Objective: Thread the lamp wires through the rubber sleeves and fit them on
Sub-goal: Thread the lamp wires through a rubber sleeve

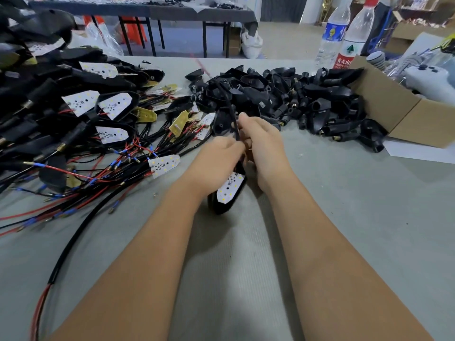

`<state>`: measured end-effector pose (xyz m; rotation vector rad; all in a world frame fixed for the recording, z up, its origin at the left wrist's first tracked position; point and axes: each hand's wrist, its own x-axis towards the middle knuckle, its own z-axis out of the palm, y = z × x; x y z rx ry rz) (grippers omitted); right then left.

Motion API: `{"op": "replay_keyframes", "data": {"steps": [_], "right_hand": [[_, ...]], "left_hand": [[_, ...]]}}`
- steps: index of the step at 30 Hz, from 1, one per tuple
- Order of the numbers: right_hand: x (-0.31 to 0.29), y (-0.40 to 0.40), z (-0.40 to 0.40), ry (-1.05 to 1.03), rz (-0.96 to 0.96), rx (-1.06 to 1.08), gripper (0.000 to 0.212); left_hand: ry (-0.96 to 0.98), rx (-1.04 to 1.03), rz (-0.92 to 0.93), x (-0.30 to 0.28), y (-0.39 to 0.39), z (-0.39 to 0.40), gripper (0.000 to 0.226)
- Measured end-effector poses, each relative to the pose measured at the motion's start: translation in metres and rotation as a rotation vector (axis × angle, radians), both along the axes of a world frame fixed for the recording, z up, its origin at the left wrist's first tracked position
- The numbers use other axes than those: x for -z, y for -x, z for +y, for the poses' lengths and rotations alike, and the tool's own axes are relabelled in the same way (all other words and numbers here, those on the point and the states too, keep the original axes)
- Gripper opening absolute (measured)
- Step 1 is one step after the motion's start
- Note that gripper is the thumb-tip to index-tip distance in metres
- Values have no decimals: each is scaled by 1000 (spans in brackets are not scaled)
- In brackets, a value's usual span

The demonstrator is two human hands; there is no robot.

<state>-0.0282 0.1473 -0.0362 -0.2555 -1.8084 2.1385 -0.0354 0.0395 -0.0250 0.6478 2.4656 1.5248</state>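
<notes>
Both hands meet above the counter (320,217): left hand (219,156) grips a lamp (230,187), right hand (263,143) fingers pinch its black wire (231,112).

The left hand (222,150) and right hand (262,141) hide each other's fingertips and where the thin black lamp cable (232,114) goes between them. The picture's left edge cuts the heap of wired black lamp housings (49,99). The far dark table (147,8) is blurred.
</notes>
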Motion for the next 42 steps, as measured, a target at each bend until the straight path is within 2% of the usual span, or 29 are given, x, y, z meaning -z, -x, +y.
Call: {"op": "replay_keyframes", "data": {"steps": [4,7,9,12,15,17,19,22,26,28,30,34,36,39,42], "right_hand": [[2,0,5,-53,2,21,18],[3,1,6,-101,-12,74,21],[4,2,7,-137,-28,87,19],[3,-1,6,-275,-62,6,16],[-1,-6,2,-425,-81,-165,19],[-4,-8,0,-537,-135,-257,18],[-8,-10,-1,-590,-174,-350,17],[-13,-15,-2,-579,-199,-498,15],[-20,-20,-2,-566,-235,-645,8],[-22,-22,-2,-586,-243,-654,13],[-21,-20,-2,-609,-228,-539,20],[-12,-6,10,-546,-76,108,19],[-7,-1,24,-655,-109,332,31],[4,5,43,-965,-239,306,54],[12,9,44,-1194,-367,215,59]], "left_hand": [[204,14,103,3,1,2,34],[228,41,99,5,4,-1,44],[198,-14,59,6,6,-4,53],[-40,-172,-58,4,16,-9,47],[-548,-284,-258,2,29,-15,29],[-793,-284,-288,3,33,-21,28],[-884,-300,-249,6,36,-24,27],[-910,-333,-195,7,36,-24,27],[-1089,-374,-238,4,39,-25,29],[-1087,-380,-227,3,40,-26,29],[-1012,-374,-195,5,43,-28,29],[-720,-389,-112,10,42,-27,28],[-605,-377,-37,12,39,-21,25],[-426,-345,101,16,35,-12,22],[-290,-324,125,22,35,-9,23]]}}
